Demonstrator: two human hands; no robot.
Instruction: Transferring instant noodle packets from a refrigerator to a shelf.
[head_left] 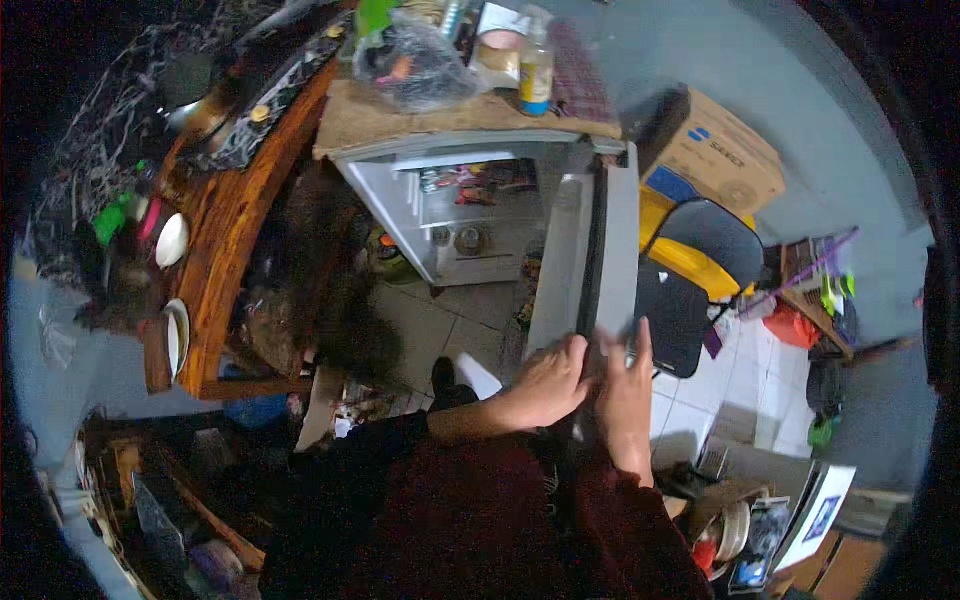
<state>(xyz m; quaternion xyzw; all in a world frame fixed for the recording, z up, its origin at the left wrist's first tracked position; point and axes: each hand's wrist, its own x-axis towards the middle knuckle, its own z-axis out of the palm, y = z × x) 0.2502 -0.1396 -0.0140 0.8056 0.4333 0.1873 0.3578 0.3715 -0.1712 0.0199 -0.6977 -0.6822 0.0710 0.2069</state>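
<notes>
Both hands are on the edge of the open door [600,250] of a small white fridge [470,215], which stands ahead of the person with its door swung out to the right. The left hand [548,382] curls its fingers over the door's near edge, and the right hand [625,392] lies flat beside it with fingers spread upward against the panel; neither pinches anything. To handle the door well, it seems best to keep both palms on the edge and move it evenly, so that the things on its inner shelves do not rattle and the clutter on the fridge top stays put. That top carries a plastic bag [415,65] and a bottle with a yellow liquid [536,72]. The floor [440,320] is grey under the fridge and white tile to the right. A wooden table [235,215] with white bowls [172,240] runs along the left, and a cardboard box [715,150] and a black chair [700,260] stand to the right.
</notes>
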